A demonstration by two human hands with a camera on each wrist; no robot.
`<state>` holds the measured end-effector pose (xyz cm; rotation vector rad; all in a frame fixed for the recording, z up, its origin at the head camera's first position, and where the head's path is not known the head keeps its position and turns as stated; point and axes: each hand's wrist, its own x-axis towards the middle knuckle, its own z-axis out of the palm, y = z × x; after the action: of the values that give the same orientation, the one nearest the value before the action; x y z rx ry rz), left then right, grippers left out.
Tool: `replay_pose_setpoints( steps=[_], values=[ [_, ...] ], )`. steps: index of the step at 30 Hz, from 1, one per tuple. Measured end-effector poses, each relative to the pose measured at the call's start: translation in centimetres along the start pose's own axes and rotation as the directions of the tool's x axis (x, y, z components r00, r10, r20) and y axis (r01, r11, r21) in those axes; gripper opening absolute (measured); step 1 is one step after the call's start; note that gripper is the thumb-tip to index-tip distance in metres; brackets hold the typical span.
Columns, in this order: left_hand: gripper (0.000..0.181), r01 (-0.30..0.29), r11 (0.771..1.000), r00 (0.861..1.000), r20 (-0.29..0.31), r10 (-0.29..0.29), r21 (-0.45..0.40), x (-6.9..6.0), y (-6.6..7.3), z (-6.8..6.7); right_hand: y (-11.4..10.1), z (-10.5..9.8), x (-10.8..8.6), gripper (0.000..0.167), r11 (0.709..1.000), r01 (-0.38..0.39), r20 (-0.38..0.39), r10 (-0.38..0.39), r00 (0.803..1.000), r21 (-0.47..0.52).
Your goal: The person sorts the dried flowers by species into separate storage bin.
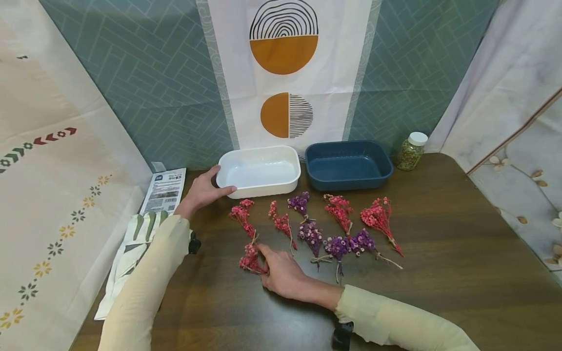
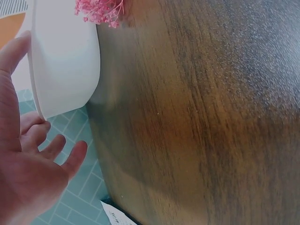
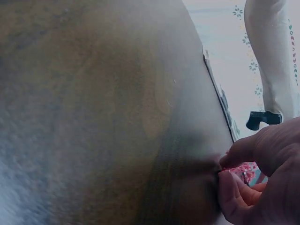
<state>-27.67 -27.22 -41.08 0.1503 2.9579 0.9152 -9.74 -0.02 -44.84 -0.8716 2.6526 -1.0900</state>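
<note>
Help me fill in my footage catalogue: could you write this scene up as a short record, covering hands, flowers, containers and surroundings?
Right hand: right hand pinches a pink flower bunch
Left hand: left hand touches the rim of the white tray
Flowers: four other pink bunches and four purple bunches, lying on the table
Containers: white tray; blue tray to its right
Far right: jar with green contents and a white lid
Far left: printed packet
Surface: dark brown wood-grain table
</note>
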Motion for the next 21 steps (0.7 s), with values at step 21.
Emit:
replay_pose_setpoints(
  steps=[21],
  values=[
    [0.104,0.012,1.0,1.0,0.011,-0.012,-0.012,0.0,0.1,0.0,0.3,-1.4,-0.4,0.07,0.992,0.068,0.01,-0.07,0.998,0.102]
  ],
)
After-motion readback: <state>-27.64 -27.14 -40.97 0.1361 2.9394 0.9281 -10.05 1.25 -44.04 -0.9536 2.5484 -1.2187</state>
